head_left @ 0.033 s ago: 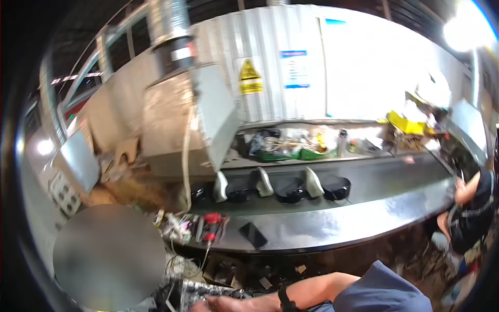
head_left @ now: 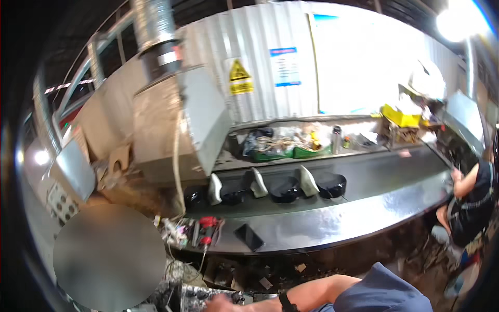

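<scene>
My right forearm, in a blue sleeve with a black wristband (head_left: 287, 300), reaches leftward along the lower edge of the head view. My right hand (head_left: 222, 303) is cut off by that edge and blurred, so its fingers and anything in them do not show. It is beside a metallic panel with dark knobs (head_left: 195, 293). Nowhere can I see my left hand. Beyond, a long dark conveyor belt (head_left: 384, 166) carries black glossy rounded pieces (head_left: 285, 191) alternating with upright white curved pieces (head_left: 308, 182).
On the metal ledge (head_left: 296, 229) lie a black phone (head_left: 250, 237) and a red corded tool (head_left: 208, 229) beside small clutter. A boxy hood (head_left: 171, 125) hangs over the belt's left end. Green trays (head_left: 312, 151) line the back shelf. Another person (head_left: 470, 203) sits far right.
The view has shifted slightly, so the belt and wall appear further left. My right hand sits a little further right in the picture; the pieces on the belt keep their order.
</scene>
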Motion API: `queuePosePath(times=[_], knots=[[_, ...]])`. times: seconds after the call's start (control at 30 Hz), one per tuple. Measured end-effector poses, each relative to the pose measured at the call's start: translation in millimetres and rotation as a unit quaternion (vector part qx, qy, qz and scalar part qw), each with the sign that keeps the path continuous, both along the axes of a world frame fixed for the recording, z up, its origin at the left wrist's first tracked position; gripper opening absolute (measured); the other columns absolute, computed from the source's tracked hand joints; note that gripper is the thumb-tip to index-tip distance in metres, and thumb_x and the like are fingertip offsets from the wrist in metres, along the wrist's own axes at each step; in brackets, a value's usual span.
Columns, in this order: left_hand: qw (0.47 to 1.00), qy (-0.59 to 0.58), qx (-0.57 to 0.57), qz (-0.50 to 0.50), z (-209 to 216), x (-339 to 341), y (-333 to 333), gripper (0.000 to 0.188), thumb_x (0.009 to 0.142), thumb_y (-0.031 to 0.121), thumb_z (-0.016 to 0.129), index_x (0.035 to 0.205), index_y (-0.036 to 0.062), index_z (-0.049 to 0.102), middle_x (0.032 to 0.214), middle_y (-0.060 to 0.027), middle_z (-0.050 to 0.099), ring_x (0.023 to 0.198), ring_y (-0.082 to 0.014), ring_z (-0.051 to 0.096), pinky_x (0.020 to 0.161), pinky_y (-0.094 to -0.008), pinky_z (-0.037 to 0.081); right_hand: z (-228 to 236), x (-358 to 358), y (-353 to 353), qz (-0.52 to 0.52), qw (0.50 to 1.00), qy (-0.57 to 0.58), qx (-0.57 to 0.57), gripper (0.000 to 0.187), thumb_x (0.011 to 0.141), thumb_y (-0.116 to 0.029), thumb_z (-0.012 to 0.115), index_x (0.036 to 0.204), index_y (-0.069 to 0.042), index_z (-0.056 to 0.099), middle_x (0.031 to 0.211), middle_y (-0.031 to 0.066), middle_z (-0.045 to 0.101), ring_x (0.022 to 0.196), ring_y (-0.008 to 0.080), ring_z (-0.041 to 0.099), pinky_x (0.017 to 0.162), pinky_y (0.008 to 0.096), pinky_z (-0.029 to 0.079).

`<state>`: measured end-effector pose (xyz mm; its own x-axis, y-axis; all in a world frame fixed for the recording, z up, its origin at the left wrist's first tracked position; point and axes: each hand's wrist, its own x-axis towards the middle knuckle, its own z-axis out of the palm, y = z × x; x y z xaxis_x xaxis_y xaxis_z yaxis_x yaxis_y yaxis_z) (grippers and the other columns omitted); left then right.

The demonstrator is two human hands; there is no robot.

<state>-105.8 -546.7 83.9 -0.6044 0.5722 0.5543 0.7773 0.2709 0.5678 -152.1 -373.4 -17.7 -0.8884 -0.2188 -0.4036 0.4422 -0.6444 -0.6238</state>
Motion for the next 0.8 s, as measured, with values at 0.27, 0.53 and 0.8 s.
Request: queuePosePath(times=[0.27, 0.53, 0.8], knots=[[0.937, -0.347, -0.04, -0.015, -83.7, 20.9, 154.8, 0.04, 0.097, 0.017, 0.064, 0.133, 0.0002, 0.058, 0.13, -0.0145, 0.063, 0.119, -0.0248, 0.059, 0.099, -0.0345, 0.047, -77.2, 141.5, 297.8, -0.495, 0.859, 0.034, 0.125, 0.048, 0.095, -0.01, 0.064, 0.137, -0.011, 0.042, 0.087, 0.008, 0.067, 0.071, 0.0171, 0.065, 0.063, 0.0345, 0.056], [0.904, -0.328, -0.211, -0.174, -120.2, 2.1, 319.5, 0.039, 0.096, 0.02, 0.066, 0.13, 0.0, 0.06, 0.122, -0.0181, 0.066, 0.11, -0.026, 0.065, 0.095, -0.0351, 0.051, -146.9, 200.1, 566.4, -0.632, 0.749, -0.196, 0.034, 0.116, 0.088, -0.02, 0.077, 0.154, -0.044, -0.016, 0.137, 0.0188, 0.045, 0.101, 0.0254, 0.059, 0.088, 0.0447, 0.053], [0.838, -0.47, -0.171, -0.219, -173.7, -49.9, 504.4, 0.042, 0.091, 0.013, 0.071, 0.13, 0.0007, 0.06, 0.121, -0.012, 0.068, 0.113, -0.0188, 0.063, 0.096, -0.0315, 0.051, -65.6, 264.8, 538.2, -0.66, 0.749, -0.05, 0.043, 0.095, 0.087, -0.008, 0.076, 0.156, -0.034, 0.016, 0.102, 0.0025, 0.051, 0.079, 0.015, 0.054, 0.082, 0.0452, 0.056]])
